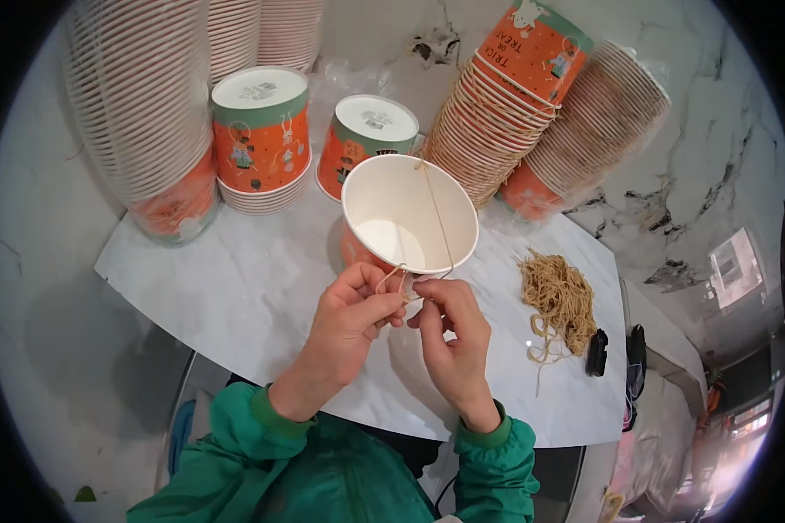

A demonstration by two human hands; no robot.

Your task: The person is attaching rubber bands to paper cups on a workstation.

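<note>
A paper bucket [379,205], white inside and orange outside, stands on the table with its open mouth tilted toward me. A thin tan twine [433,203] runs from its far rim across the mouth to the near rim, where a loop of it hangs by the edge. My left hand [336,331] is closed, pinching the twine between thumb and forefinger just below the near rim. Close beside it, my right hand [455,340] pinches another part of the same twine, its other fingers curled. The fingertips nearly meet, and they hide part of the twine.
The marbled white table [227,301] has a tangled pile of tan twine [560,301] at right, beside a small black object [597,352]. Upside-down orange buckets [262,144] stand behind. Tall nested stacks rise at back left [139,105] and lean at back right [497,109].
</note>
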